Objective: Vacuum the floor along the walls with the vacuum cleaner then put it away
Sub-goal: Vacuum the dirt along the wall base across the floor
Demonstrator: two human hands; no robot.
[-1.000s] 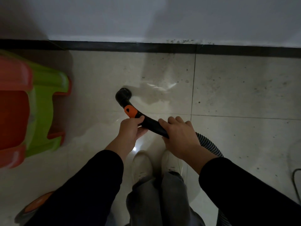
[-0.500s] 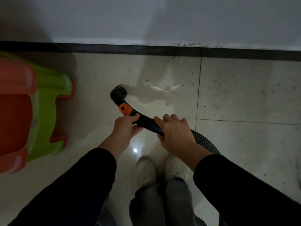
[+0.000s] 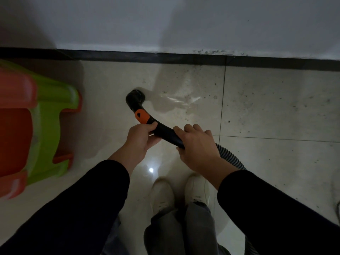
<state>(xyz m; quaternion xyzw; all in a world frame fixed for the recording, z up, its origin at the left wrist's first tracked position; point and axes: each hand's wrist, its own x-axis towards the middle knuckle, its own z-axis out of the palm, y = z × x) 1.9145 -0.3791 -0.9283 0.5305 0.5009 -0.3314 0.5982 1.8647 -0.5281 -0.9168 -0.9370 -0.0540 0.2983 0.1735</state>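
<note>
I hold a black curved vacuum handle (image 3: 161, 130) with an orange button (image 3: 141, 116). Its round open end (image 3: 135, 97) points at the pale tiled floor (image 3: 276, 107), a short way from the black skirting (image 3: 147, 57) under the white wall. My left hand (image 3: 140, 138) grips the handle just behind the orange button. My right hand (image 3: 196, 147) grips it further back, where the ribbed grey hose (image 3: 230, 157) joins. The hose runs down to the right behind my right sleeve.
A green and orange plastic stool (image 3: 42, 126) stands on the floor at the left, close to the wall. My white shoes (image 3: 161, 196) are below the handle. A dark cord (image 3: 338, 207) shows at the right edge. Specks of dirt dot the tiles.
The handle's open end has shifted slightly left and toward the wall, with both hands keeping their grip. The view has tilted a little so the skirting sits lower in frame.
</note>
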